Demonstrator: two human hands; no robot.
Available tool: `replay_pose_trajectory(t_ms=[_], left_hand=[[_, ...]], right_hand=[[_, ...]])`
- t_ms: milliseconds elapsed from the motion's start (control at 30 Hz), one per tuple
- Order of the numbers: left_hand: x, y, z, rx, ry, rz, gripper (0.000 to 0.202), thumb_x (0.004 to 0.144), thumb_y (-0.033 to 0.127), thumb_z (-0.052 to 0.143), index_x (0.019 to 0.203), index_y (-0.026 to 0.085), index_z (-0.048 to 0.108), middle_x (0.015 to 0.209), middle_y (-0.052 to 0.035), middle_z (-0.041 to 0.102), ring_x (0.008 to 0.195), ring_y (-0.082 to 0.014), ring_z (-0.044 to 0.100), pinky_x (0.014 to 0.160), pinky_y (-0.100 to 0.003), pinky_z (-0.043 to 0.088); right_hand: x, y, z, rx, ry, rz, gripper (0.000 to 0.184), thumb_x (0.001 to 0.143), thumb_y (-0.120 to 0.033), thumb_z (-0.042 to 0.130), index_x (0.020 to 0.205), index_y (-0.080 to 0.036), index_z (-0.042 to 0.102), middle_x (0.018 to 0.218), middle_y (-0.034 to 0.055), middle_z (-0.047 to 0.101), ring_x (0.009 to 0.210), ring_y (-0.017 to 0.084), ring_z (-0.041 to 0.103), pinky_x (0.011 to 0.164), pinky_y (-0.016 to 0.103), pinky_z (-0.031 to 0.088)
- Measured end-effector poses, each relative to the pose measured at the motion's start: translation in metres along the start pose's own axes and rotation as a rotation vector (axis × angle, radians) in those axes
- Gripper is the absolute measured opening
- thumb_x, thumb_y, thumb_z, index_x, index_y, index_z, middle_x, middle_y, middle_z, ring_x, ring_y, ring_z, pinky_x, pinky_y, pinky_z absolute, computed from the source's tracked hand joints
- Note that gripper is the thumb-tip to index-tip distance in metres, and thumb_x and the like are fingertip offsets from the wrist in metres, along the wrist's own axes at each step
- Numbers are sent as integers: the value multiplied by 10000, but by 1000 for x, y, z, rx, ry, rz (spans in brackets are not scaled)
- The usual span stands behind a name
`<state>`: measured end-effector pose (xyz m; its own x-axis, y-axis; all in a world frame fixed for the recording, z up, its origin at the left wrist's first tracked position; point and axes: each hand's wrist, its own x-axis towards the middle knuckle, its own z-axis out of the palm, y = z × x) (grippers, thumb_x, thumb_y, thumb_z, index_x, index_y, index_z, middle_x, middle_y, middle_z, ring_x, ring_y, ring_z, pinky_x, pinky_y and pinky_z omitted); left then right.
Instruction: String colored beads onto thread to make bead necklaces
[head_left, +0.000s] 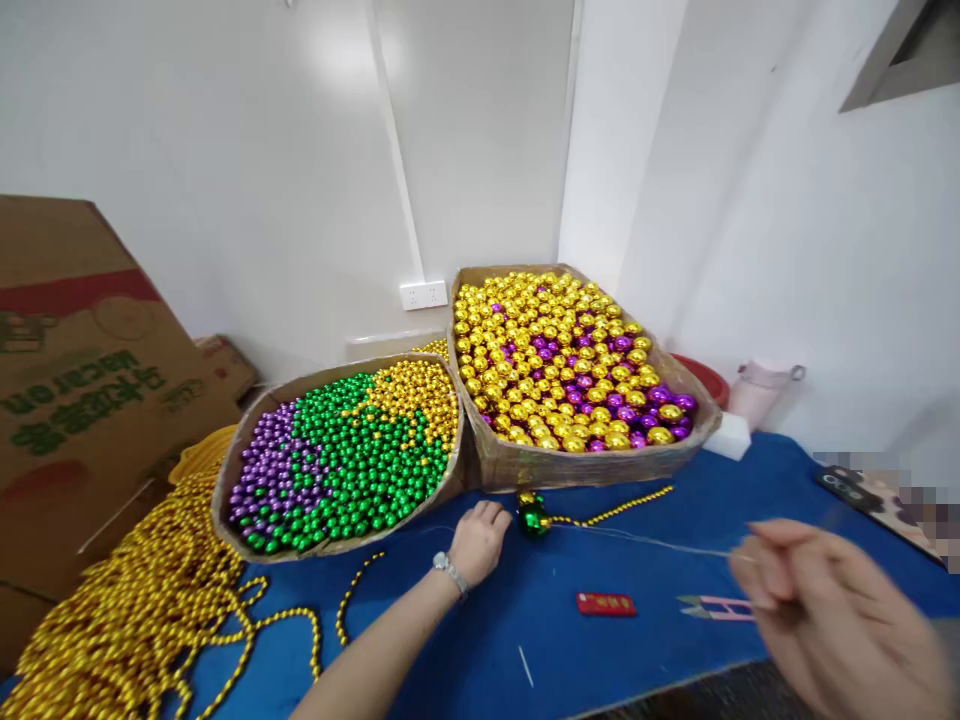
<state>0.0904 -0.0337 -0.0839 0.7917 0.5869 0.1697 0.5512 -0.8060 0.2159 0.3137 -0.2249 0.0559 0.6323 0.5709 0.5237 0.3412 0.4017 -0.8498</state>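
Note:
My right hand (832, 610), smeared a little by motion, pinches the end of a thin clear thread (645, 538). This thread stretches left across the blue cloth to a shiny green ball (533, 519), with a gold ball (529, 497) just behind it. A string of small gold beads (630, 507) trails right from the green ball. Beside these balls rests my left hand (480, 543), wearing a watch, its fingers curled down toward the cloth; what they hold, if anything, is hidden. A faint piece of thread shows left of that hand.
Behind my hands stand a box of purple, green and gold beads (352, 470) and a box of larger gold and purple balls (555, 380). Gold bead strings (112, 610) pile up at left. A red item (606, 604), thread snips (712, 608) and a phone (847, 488) lie on the cloth.

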Motion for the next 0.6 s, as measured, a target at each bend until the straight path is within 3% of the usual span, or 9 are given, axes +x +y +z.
replay_pose_trajectory(t_ms=[67,133,233,333,400,500,567,600], left_hand=[[4,-3,1,28,39,12,365,814,122,438,1159,215,507,1147,-94,571,1033,-251,518,829,-405,491],[6,6,1,-16,111,39,377,829,145,426,1197,210,476,1151,-102,567,1036,-242,526,836,-401,496],[11,41,0,-138,192,177,451,854,254,441,1297,196,385,1219,-118,537,1121,-244,494,935,-423,448],[25,91,6,-217,152,372,704,819,474,495,1396,159,243,1348,-135,454,1256,-291,373,1031,-479,344],[38,117,14,-249,106,420,791,765,605,504,1386,176,266,1346,-123,465,1262,-306,360,1043,-508,303],[56,124,23,-190,14,452,424,824,486,495,1168,239,500,1108,-55,621,1136,-250,478,1043,-505,271],[61,107,25,-49,-46,446,166,865,285,464,972,216,570,918,-37,649,1017,-208,534,1029,-480,279],[61,93,24,34,-66,420,135,869,215,446,909,196,574,863,-41,642,981,-202,542,1017,-475,287]], right_hand=[[4,-5,-14,270,140,111,97,851,-299,595,881,-212,623,587,-21,424,549,99,416,491,220,382],[4,-3,-19,319,150,172,125,816,-307,645,886,-203,640,588,-21,448,566,95,425,509,209,389],[0,7,-8,300,22,287,198,792,-375,662,887,-202,643,563,-24,478,541,95,460,479,200,385],[0,5,16,332,-138,340,207,825,-393,622,864,-191,641,532,-30,483,502,85,470,461,195,377],[6,-8,29,388,-220,306,201,844,-384,599,855,-188,639,527,-30,483,493,84,475,463,200,384],[20,-30,27,445,-177,221,158,858,-355,586,863,-201,621,544,-31,479,509,89,481,468,207,388],[33,-35,10,428,-41,182,112,854,-327,593,864,-216,602,548,-36,456,522,91,469,470,209,373],[39,-33,-2,403,27,168,98,845,-322,604,857,-225,593,542,-42,436,517,90,454,461,209,355]])
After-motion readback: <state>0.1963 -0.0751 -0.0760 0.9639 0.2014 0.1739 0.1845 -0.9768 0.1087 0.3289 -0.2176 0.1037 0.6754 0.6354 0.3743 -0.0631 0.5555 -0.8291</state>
